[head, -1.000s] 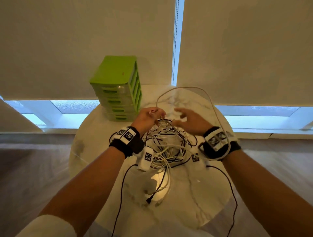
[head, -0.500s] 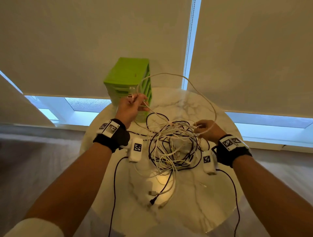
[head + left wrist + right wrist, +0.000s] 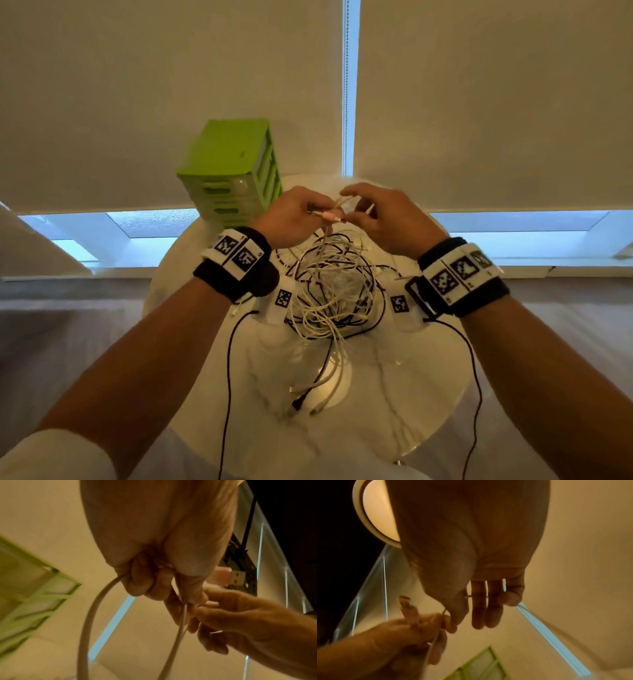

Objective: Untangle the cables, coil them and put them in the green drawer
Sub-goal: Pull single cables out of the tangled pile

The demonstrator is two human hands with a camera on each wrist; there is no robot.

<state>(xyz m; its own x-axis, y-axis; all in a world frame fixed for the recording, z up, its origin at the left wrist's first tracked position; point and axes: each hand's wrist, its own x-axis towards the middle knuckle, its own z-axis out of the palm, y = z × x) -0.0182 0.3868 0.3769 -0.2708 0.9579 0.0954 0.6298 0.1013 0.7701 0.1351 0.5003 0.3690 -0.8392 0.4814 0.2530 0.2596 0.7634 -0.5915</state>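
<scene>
Two hands meeting above tangled cables [image 3: 334,291] on round table [image 3: 428,394]. Left hand [image 3: 291,216] clenched on white cable [image 3: 89,615] near pink plug [image 3: 329,216]; right hand [image 3: 387,216] pinching same cable alongside. Cable hanging down toward tangle. Green drawer unit [image 3: 229,171] nearer left hand.

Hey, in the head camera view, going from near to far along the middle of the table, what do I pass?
Loose cable ends with a black plug → the tangled pile of white and black cables → the two hands, left hand and right hand, holding a white cable → the green drawer unit.
</scene>
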